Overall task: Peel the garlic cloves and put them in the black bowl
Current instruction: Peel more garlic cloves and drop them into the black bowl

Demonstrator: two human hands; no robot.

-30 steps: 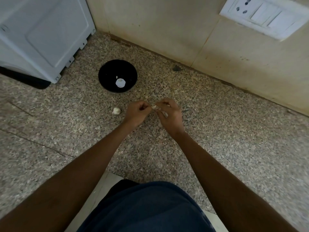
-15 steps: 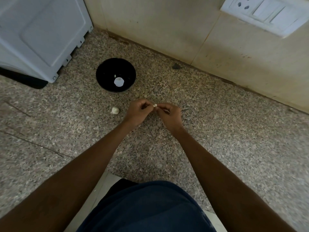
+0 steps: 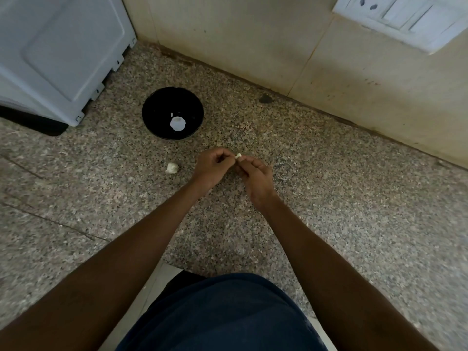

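- Speckled granite runs under everything here, and I have both hands up over the counter (image 3: 329, 188), meeting just short of the black bowl (image 3: 152, 117).
- My left hand (image 3: 215, 165) has its fingers curled in, its grip pinching one side of the garlic clove (image 3: 238, 156); my right hand (image 3: 255, 176) is curled the same way and pinches the other side, so the clove sits between the two sets of fingertips, off the counter.
- Only a small pale bit of the clove shows between my fingers (how much skin is left on it I cannot tell from here).
- I judge I am mid-peel: the thing now is to hold the clove steady with one grip and pull the papery skin away with the other, in short tugs, not squeezing so hard that the clove pops out.
- The bowl lies ahead and to my left, near but apart from my hands, with one white piece (image 3: 177, 123) already in it; once bare, this clove goes there.
- Another pale piece (image 3: 172, 167) lies on the counter just left of my left hand (clove or skin, I cannot say); I should keep scraps out of the bowl.
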